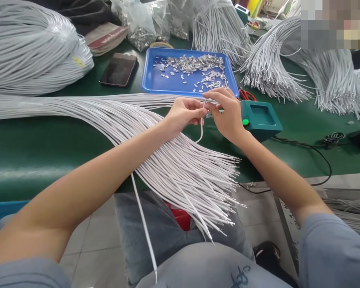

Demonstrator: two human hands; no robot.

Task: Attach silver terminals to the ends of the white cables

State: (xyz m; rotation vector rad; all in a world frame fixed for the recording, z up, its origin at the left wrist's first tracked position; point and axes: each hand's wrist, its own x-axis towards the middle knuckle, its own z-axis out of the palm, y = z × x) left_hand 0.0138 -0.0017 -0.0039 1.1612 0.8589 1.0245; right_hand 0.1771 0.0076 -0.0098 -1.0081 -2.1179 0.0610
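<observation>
My left hand (184, 114) pinches a single white cable (201, 130) close to its end, which points upward. The fingers of my right hand (225, 110) close round the tip of that same cable; a small metal piece seems to be there, too small to make out. Under my left forearm a large bundle of white cables (180, 172) fans out over the table edge toward my lap. Just behind my hands lies a blue tray (148, 76) with many small metal terminals (195, 64). A green device (262, 118) with a lit green button stands beside my right wrist.
A dark phone (119, 70) lies left of the tray. A big coil of grey cable (33, 48) fills the back left. More cable bundles (276, 60) hang at the back right. Plastic bags of metal parts (141, 28) stand behind. A black cord (312, 146) crosses the green table (48, 160).
</observation>
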